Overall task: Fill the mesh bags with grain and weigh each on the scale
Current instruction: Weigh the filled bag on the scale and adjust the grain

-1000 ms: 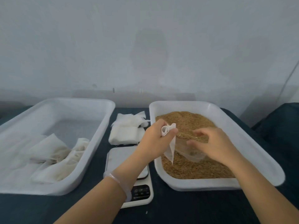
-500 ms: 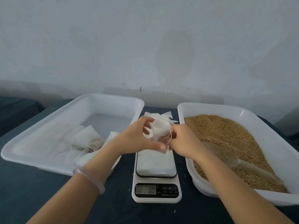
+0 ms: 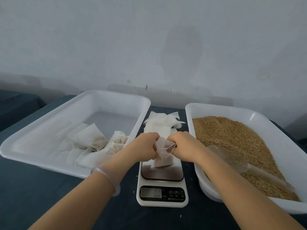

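scale (image 3: 162, 195) toward your near edge of the table (image 3: 41, 196), stack of empty bags (image 3: 161, 123) right behind it, left tray (image 3: 116, 94) with filled bags (image 3: 93, 140) in it, right tray (image 3: 232, 110) with grain (image 3: 232, 135) plus scoop (image 3: 232, 159) on top, mesh bag (image 3: 162, 155) over the scale between your left hand (image 3: 146, 146) and right hand (image 3: 184, 145)

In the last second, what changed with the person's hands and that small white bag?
The left hand carried the small white mesh bag leftward, from over the white tray of brown grain to above the white kitchen scale. The right hand let go of the clear plastic scoop, now lying in the grain, and gripped the bag's top. Filled bags in the left white tray stayed put.
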`<state>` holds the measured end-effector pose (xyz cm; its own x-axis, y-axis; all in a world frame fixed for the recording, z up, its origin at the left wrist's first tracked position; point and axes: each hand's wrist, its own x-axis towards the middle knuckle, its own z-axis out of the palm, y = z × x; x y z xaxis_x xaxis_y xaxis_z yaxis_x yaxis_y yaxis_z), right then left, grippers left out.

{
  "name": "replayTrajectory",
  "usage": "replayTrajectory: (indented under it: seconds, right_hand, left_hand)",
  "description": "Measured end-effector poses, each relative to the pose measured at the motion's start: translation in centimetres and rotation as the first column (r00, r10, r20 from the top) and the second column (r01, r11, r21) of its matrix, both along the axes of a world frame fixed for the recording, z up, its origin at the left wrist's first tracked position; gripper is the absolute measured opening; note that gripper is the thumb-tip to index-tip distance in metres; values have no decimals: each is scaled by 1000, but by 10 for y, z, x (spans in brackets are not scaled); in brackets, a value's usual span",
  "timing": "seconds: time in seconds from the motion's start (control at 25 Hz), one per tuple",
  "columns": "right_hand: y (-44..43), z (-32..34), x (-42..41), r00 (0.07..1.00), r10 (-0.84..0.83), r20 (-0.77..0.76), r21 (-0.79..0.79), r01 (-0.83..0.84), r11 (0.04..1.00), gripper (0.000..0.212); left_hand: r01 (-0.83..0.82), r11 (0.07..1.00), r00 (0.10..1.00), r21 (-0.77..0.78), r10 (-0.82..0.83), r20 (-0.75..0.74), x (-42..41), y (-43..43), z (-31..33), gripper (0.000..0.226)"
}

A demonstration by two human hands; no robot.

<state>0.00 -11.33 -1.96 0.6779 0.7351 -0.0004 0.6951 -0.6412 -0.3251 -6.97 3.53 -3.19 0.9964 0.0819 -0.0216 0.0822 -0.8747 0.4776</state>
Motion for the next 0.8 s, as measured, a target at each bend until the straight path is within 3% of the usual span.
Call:
replayTrajectory:
  seconds: [0.32, 0.44, 0.56, 0.8]
  right_hand:
    - [6, -12, -1, 985, 42, 166, -247, 0, 969, 33]
    - [8, -16, 0, 978, 66, 199, -272, -9, 962, 36]
    - [10, -18, 1, 974, 69, 217, -281, -5, 960, 37]
    - [11, -17, -2, 979, 45, 197, -283, 13, 959, 35]
  left_hand:
    - [13, 998, 999, 69, -10, -51, 8, -3, -2, 31]
    - [1, 985, 999, 174, 7, -49, 11, -6, -3, 28]
    - [-13, 962, 999, 274, 24, -35, 12, -11, -4, 40]
    - [-14, 960, 997, 281, 33, -63, 11, -14, -2, 39]
